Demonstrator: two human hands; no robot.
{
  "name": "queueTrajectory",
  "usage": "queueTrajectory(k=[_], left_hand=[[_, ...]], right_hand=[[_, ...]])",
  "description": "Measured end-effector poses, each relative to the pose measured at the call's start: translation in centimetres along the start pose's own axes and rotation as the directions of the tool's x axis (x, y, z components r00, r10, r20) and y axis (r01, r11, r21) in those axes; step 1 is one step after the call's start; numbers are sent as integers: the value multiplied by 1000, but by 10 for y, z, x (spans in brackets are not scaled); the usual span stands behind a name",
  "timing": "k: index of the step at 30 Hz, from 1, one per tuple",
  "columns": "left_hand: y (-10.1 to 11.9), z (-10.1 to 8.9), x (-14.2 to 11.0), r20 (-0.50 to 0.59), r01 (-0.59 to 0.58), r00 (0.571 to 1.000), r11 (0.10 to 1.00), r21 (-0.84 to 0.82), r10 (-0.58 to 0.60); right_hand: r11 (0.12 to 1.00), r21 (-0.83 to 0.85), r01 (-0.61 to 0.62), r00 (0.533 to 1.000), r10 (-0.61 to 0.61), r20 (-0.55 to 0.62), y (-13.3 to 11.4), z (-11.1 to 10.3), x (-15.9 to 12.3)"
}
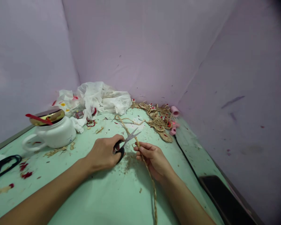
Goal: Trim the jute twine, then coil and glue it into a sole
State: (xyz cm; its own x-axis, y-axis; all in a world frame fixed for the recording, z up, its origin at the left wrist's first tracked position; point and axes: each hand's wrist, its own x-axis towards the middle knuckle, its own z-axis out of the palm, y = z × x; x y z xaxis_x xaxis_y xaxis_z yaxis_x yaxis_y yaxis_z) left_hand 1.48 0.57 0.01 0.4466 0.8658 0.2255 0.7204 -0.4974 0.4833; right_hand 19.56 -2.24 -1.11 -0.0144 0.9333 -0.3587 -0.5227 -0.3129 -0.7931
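My left hand [107, 150] grips the black handles of a pair of scissors [130, 136], fingers through the loops. The blades are spread apart and point up and to the right, close to a twisted straw-coloured rope [150, 175]. Between the thumb and fingers of my right hand [154, 157] the rope is pinched. From there it hangs down toward the near edge of the view, while its other part runs up and away over the table to a bend. A small loose strand sticks out beside my right fingertips. Whether the blades touch the rope, I cannot tell.
A white mug [58, 132] with a gold-rimmed lid stands left, behind crumpled white plastic bags [103, 97]. Woven rope pieces [160, 120] with red and white bits lie at the back right. Nearby are a pink plug [174, 128], black cable [184, 153] and dark phone [224, 197].
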Motion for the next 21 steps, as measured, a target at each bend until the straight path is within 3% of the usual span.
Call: queueTrajectory(k=[4, 8, 12, 21], left_hand=[[-1, 1, -1, 67, -108, 993, 983, 149, 99], [-2, 2, -1, 34, -90, 996, 979, 184, 85], [-3, 2, 0, 23, -80, 997, 979, 187, 77], [-8, 5, -1, 79, -201, 979, 943, 266, 187]], right_hand=[[1000, 24, 19, 995, -22, 93, -4, -1, -1], [1000, 6, 4, 989, -5, 150, -7, -1, -2], [1000, 0, 12, 988, -12, 155, -9, -1, -3], [998, -33, 53, 992, -49, 114, -7, -3, -3]])
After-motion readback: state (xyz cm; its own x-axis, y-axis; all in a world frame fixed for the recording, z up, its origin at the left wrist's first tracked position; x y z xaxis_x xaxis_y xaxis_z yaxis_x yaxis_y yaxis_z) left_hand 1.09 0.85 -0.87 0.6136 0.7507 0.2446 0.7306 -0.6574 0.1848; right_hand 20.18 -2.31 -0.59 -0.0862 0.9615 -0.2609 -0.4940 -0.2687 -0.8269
